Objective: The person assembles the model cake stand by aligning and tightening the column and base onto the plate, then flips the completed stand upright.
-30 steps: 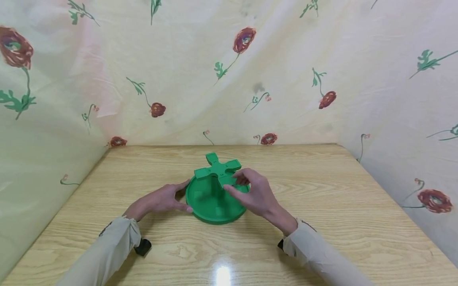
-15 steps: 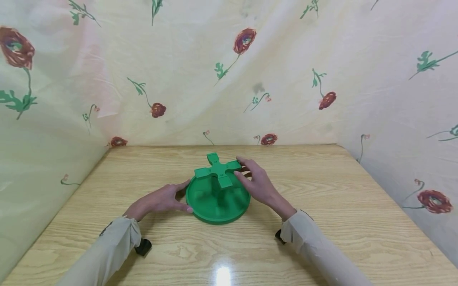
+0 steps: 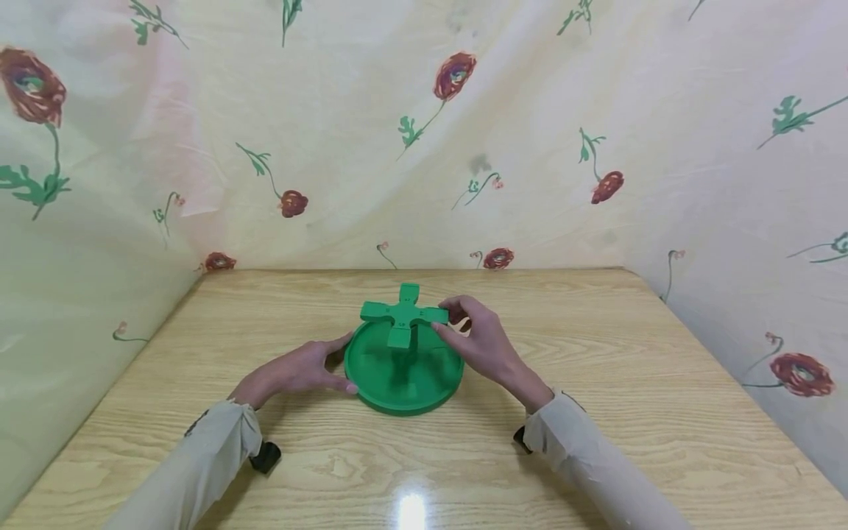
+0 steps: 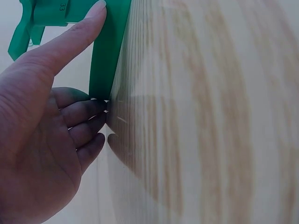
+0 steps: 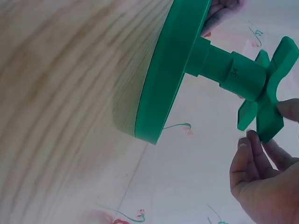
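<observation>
A round green base (image 3: 377,386) with a raised rim lies on the wooden table. From its middle rises a stepped green post (image 5: 217,63), marked 34 on its collar. On top sits a green four-armed cross (image 3: 403,314) with small numbers on its arms. My left hand (image 3: 308,368) holds the base at its left side, thumb on the rim and the other fingers around the far edge. With my right hand (image 3: 483,342) I pinch the cross's right arm between thumb and fingers. In the right wrist view the cross stands well above the base.
The wooden table (image 3: 596,383) stretches out around the base. Behind it and along both sides hangs a pale cloth (image 3: 344,132) printed with red flowers. A black wrist strap piece (image 3: 266,458) shows under the left sleeve.
My right hand has moved from near the cross's front arm to its right arm. The cross has turned a little clockwise seen from above. My left hand and the base have stayed put.
</observation>
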### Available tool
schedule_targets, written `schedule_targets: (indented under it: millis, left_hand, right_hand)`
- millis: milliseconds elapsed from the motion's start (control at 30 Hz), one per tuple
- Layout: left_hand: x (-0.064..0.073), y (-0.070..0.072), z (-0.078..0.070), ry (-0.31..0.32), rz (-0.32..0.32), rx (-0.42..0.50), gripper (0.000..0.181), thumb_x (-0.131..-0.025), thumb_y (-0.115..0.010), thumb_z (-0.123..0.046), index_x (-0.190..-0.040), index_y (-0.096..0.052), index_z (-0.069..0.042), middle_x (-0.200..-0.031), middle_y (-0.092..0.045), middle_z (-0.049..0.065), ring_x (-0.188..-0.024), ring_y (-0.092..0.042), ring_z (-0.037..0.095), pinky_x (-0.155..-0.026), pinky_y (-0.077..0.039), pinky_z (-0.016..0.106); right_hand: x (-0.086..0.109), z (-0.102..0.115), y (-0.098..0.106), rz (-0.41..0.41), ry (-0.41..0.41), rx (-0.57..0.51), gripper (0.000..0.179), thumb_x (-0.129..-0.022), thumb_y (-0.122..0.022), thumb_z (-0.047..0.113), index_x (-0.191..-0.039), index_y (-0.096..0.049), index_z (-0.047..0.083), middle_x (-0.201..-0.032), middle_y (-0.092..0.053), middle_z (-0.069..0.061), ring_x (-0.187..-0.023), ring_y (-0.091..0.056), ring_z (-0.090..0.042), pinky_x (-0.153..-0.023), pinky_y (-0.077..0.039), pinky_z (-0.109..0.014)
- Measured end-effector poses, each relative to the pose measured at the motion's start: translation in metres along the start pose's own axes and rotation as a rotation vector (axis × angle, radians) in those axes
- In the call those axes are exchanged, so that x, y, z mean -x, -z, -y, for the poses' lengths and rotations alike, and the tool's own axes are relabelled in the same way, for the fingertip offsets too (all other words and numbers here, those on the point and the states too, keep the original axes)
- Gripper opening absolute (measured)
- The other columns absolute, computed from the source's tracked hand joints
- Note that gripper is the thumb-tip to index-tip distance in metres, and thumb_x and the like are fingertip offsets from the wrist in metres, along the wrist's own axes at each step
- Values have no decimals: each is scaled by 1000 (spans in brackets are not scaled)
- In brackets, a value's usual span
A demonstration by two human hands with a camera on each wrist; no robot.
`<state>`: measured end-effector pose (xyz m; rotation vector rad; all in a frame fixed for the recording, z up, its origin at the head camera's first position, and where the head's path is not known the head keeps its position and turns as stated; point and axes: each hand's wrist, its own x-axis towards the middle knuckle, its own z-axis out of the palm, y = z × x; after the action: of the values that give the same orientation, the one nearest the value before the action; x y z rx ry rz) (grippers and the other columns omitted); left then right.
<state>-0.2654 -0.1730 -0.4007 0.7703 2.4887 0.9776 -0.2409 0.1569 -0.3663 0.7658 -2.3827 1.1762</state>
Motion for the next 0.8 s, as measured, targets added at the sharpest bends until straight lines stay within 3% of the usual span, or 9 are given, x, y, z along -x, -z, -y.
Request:
schedule_targets:
  millis: [200, 333, 500, 600, 700, 800]
  left_hand:
    - [1, 0, -1, 6, -1, -5, 108, -87, -85, -42, -162, -21, 3, -163, -33, 23, -151, -27, 39, -119, -28, 56]
    - [1, 0, -1, 12, 0, -17, 109, -87, -84, -43, -162, -21, 4, -162, -33, 24, -151, -28, 39, -119, -28, 56]
    - [1, 0, -3, 17, 4, -32, 109, -87, -84, -46, -163, -22, 2, -162, -33, 24, -151, -28, 40, -118, -29, 57]
    - [1, 0, -4, 29, -1, -29, 109, -86, -84, -46, -163, -22, 0, -163, -33, 22, -151, -28, 39, -119, -28, 56]
    - [2, 0, -4, 28, 0, -31, 109, -87, -84, -45, -163, -21, 2, -163, -32, 24, -151, -27, 40, -119, -28, 57]
    - [2, 1, -4, 24, 0, -31, 109, -87, -84, -44, -162, -21, 3, -163, -32, 25, -151, -26, 41, -119, -28, 57]
  right_hand:
    - [6, 0, -1, -16, 85, -25, 25, -90, -80, 10, -109, -68, -1, -85, -65, -9, -77, -63, -33, -67, -55, -49]
    - [10, 1, -4, -36, 138, -28, 19, -90, -79, 9, -104, -70, 0, -83, -66, -1, -75, -63, -29, -64, -54, -44]
    - [10, 2, -4, -171, 276, 86, 7, -92, -73, 4, -97, -70, 0, -85, -66, -5, -75, -61, -24, -58, -52, -42]
    - [4, -1, -1, -190, 226, 121, 14, -95, -70, 2, -108, -69, -4, -100, -65, -14, -89, -60, -30, -66, -53, -46]
    - [-1, -5, 3, -75, 110, 98, 30, -99, -66, 3, -128, -64, -5, -121, -62, -20, -107, -59, -36, -79, -55, -52]
    - [-6, -7, 6, 48, 49, 65, 43, -102, -63, 3, -143, -54, -7, -137, -56, -24, -120, -55, -40, -88, -54, -57]
